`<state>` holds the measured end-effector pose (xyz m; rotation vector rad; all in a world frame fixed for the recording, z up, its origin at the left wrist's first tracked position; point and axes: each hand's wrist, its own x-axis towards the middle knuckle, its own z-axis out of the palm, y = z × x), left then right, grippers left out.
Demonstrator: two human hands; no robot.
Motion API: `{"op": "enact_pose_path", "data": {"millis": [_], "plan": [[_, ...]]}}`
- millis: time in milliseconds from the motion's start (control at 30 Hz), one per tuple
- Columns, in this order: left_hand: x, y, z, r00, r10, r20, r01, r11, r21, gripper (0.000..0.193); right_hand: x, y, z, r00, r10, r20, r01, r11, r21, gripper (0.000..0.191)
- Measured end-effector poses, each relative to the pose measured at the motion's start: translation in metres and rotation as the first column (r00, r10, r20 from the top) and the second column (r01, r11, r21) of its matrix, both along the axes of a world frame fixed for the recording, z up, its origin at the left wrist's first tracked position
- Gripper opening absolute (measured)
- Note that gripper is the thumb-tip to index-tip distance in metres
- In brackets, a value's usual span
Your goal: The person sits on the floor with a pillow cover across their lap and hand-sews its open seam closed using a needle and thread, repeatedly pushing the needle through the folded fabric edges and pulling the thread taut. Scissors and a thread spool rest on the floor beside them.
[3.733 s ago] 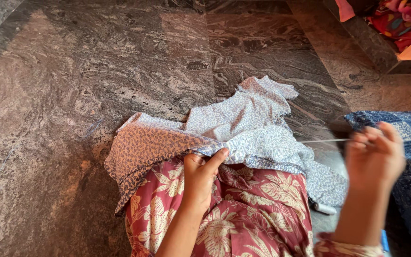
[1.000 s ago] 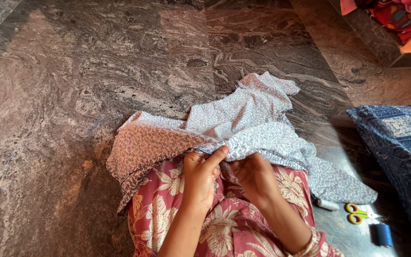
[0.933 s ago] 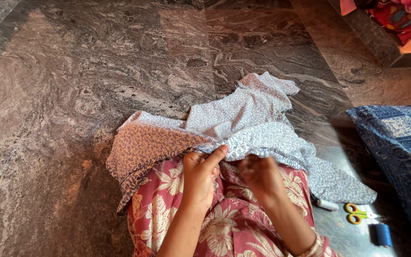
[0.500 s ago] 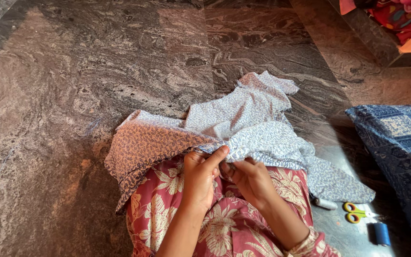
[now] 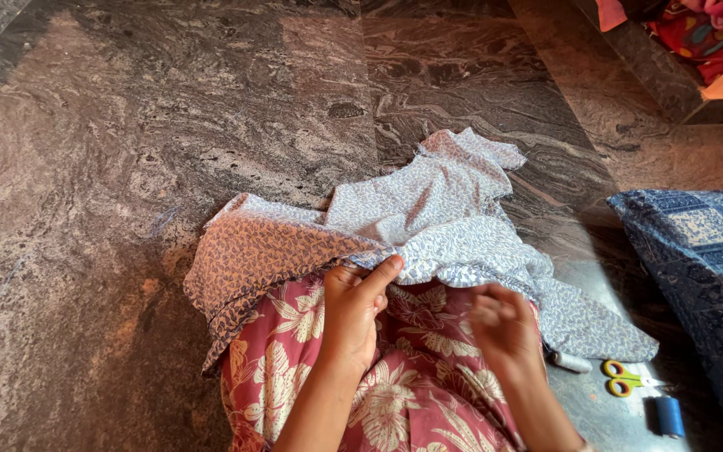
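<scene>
While the left hand point(image 5: 353, 305) pinches the printed cloth's point(image 5: 428, 226) near edge, it stretches away up-right; the right hand point(image 5: 502, 326), blurred, grip unclear.

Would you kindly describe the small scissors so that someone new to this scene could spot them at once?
Start at the blue patterned cushion on the right and drop to the bare stone floor beside its lower edge. The small scissors lie there, between a white thread spool and a blue thread spool. Only they have yellow and orange loop handles.
</scene>
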<state>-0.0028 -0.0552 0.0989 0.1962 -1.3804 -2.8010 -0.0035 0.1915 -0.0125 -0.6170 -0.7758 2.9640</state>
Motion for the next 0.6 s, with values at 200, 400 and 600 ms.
{"op": "enact_pose_path", "data": {"millis": [200, 400, 600], "plan": [[0.002, 0.003, 0.004, 1.000, -0.001, -0.012, 0.001, 1.000, 0.015, 0.011, 0.025, 0.092, -0.010, 0.874, -0.474, 0.105, 0.485, 0.847, -0.216, 0.036], [0.002, 0.003, 0.008, 1.000, 0.001, -0.007, -0.001, 1.000, 0.020, 0.011, 0.037, 0.136, -0.007, 0.832, -0.548, 0.087, 0.553, 0.805, -0.213, 0.017], [0.001, 0.005, 0.004, 1.000, -0.010, -0.014, 0.010, 1.000, 0.007, 0.013, 0.033, 0.170, -0.016, 0.798, -0.602, -0.028, 0.602, 0.798, -0.016, 0.006]]}}
